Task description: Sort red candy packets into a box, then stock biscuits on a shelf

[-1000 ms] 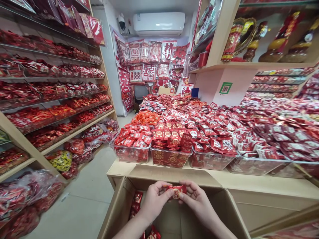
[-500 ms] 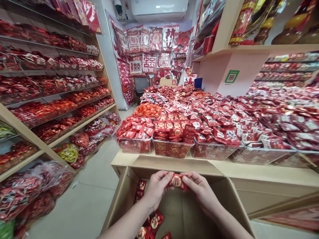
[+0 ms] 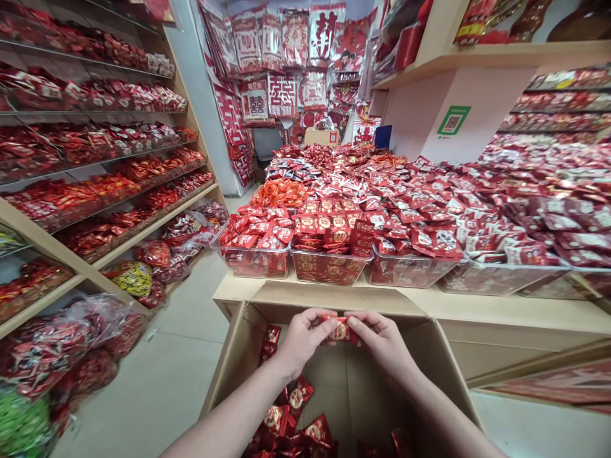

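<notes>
Between my left hand (image 3: 301, 340) and my right hand (image 3: 379, 340) is one small red candy packet (image 3: 342, 329) with a gold round print. Each hand pinches one end of it, thumbs on the near side. Both hands are over a cardboard box (image 3: 451, 369), near its far wall. Inside the box, more red packets (image 3: 298, 395) of the same look lie along the left side and toward the near end. The box's bare bottom shows in the middle. My forearms cover parts of the box and its contents.
Beyond the box, a counter (image 3: 238, 289) carries clear plastic bins (image 3: 329, 267) heaped with red packets. Shelves (image 3: 100, 257) of packets stand at the left, with filled bags (image 3: 62, 343) on the floor. A wooden shelf (image 3: 477, 57) overhangs at the upper right.
The view has tilted down, so more of the box's near end and its packets show. Both hands still hold the candy packet, which now appears slightly more covered by the fingers.
</notes>
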`<state>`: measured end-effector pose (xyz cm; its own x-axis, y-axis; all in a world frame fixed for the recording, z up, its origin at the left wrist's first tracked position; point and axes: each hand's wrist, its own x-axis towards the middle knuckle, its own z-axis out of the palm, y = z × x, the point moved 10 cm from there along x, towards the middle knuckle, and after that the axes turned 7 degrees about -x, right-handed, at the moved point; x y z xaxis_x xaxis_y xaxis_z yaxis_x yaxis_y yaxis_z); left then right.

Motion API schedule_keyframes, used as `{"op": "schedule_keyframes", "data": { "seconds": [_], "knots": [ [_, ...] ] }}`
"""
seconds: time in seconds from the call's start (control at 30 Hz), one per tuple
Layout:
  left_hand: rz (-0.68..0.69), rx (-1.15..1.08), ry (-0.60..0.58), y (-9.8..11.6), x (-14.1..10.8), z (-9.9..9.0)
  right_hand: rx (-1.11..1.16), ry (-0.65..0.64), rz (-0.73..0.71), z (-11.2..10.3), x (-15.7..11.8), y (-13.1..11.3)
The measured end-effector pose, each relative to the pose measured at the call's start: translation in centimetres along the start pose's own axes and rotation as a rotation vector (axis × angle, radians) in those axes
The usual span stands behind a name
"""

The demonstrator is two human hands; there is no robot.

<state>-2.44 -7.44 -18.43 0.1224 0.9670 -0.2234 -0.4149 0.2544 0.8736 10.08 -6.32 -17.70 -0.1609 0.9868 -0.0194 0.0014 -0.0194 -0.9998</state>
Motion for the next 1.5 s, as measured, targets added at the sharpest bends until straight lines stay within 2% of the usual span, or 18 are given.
{"op": "schedule_keyframes", "data": {
  "seconds": [0.17, 0.3, 0.43, 0.53, 0.67, 0.77, 0.83, 0.9, 1.0, 1.07, 1.17, 1.23, 1.5],
  "knots": [
    [0.039, 0.08, 0.002, -0.2, -0.1, 0.0, 0.018, -0.083, 0.01, 1.3, -0.3, 0.4],
    [0.069, 0.105, 0.035, 0.1, -0.2, -0.2, 0.004, -0.036, -0.031, 1.0, -0.3, 0.1],
    [0.086, 0.027, 0.071, 0.0, -0.2, -0.6, 0.079, -0.078, 0.013, 1.9, -0.3, 0.4],
    [0.07, -0.015, 0.032, -0.4, -0.3, -0.2, 0.052, -0.094, 0.008, 2.4, -0.5, 0.3],
    [0.084, 0.028, -0.007, 0.1, -0.7, 0.4, 0.014, -0.065, -0.065, 1.8, -1.0, -0.5],
    [0.076, 0.063, 0.017, 0.1, -0.6, 0.1, -0.059, -0.021, -0.109, 0.5, 0.0, -2.2],
    [0.048, 0.066, 0.047, -0.3, -0.3, -0.5, -0.155, 0.005, -0.191, -0.2, 1.7, -5.1],
    [0.009, 0.062, 0.053, -0.9, -0.1, -0.7, -0.315, 0.028, -0.35, 0.0, 3.7, -9.5],
    [-0.028, 0.076, 0.021, -1.6, 0.0, -0.5, -0.795, 0.027, -0.583, 2.6, 6.9, -15.7],
    [-0.021, 0.105, -0.002, -1.7, 0.0, -0.4, -1.112, -0.04, -0.727, 5.7, 8.6, -17.9],
    [0.016, 0.151, -0.029, -2.0, 0.0, -0.3, -1.435, -0.19, -0.813, 9.5, 10.6, -17.9],
    [0.043, 0.191, -0.048, -2.2, 0.1, -0.3, -1.581, -0.234, -0.778, 10.4, 11.7, -16.8],
    [0.065, 0.375, -0.096, -2.3, -0.4, 0.6, -1.749, -0.194, -0.683, 9.7, 12.6, -15.1]
  ]
}}
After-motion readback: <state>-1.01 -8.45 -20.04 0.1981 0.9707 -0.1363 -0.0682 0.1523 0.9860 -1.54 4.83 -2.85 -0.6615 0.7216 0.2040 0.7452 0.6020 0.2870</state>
